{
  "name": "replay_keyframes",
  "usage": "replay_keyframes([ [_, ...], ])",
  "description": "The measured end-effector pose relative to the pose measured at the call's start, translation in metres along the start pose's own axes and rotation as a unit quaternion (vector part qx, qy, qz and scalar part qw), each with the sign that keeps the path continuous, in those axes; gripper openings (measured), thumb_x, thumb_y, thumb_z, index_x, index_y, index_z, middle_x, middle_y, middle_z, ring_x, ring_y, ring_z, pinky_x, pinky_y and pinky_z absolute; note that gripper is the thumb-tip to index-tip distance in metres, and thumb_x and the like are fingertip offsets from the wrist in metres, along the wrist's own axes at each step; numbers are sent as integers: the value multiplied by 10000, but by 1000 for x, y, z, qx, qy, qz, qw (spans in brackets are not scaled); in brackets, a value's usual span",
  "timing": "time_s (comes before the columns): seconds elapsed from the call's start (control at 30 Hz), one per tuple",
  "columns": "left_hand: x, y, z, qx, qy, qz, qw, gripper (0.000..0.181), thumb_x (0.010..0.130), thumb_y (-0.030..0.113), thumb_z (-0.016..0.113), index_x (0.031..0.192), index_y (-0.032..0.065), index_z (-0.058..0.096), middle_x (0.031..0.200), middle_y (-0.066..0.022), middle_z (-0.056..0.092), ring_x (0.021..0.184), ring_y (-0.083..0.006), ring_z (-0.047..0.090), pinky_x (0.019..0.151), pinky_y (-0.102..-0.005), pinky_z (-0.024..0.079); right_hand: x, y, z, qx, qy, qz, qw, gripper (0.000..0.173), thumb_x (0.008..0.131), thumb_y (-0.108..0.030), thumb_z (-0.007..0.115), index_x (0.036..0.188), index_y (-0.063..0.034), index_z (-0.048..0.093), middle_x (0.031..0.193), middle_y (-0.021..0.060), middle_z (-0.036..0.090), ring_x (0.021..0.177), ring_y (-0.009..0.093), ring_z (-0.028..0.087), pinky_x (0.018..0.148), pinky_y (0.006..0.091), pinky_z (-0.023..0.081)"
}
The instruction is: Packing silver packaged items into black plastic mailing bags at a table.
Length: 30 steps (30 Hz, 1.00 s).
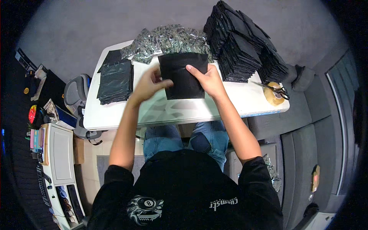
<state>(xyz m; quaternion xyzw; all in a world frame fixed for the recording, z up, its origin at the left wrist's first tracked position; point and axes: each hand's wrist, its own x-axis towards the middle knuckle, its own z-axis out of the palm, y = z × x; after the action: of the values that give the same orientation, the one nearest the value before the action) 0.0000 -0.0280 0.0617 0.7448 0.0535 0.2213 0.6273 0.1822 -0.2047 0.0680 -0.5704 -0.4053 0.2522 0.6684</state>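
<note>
A flat black rectangular sheet or pouch [184, 83] is held up over the white table [230, 100]. My right hand [209, 79] grips its right side, the thumb lying across the front face. At its left edge is my left hand [151, 83], slightly blurred, with fingers apart and the thumb over the lower left part; whether it touches is hard to tell. Left of that hand lies a stack of shiny black plastic packets [115, 82]. Behind the held piece spreads a heap of glossy camouflage-patterned packets [172, 38].
Tall stacks of black flat pieces [238, 46] rise at the table's back right. Scissors [276, 90] rest on a roll of tape [273, 99] near the right end. A grey chair [76, 90] stands left, a grey sofa [299, 143] right, and a white cabinet [61, 155] lower left.
</note>
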Motion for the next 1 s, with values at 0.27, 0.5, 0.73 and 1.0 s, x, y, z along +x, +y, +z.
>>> replay_keyframes([
  [0.27,-32,-30,9,8,-39,-91,995,388,915,104,829,1242,-64,703,1053,-87,765,927,-137,714,793,-306,596,12,-13,1,77,42,-4,996,310,986,-252,803,1034,53,782,960,88,797,800,123,719,738,282,576],
  [0.5,-2,6,17,-36,127,-50,990,342,958,101,795,1242,-64,703,1094,-87,765,1000,-155,704,913,-326,569,8,-8,11,46,34,-24,998,309,968,-266,823,1025,36,790,955,58,797,822,113,712,763,288,574],
  [0.73,21,28,17,-69,164,97,979,172,994,93,774,1097,-43,754,1032,-49,769,902,-98,690,829,-253,560,9,-12,7,-7,28,-57,998,255,939,-225,854,1003,15,795,876,31,787,746,75,680,678,252,539],
  [1.0,21,30,2,-34,58,-1,998,164,952,31,779,1102,-36,775,1077,-53,742,979,-140,681,941,-298,543,7,-24,3,-10,25,-83,996,206,960,-168,828,1019,23,781,874,16,772,751,39,641,649,216,499],
])
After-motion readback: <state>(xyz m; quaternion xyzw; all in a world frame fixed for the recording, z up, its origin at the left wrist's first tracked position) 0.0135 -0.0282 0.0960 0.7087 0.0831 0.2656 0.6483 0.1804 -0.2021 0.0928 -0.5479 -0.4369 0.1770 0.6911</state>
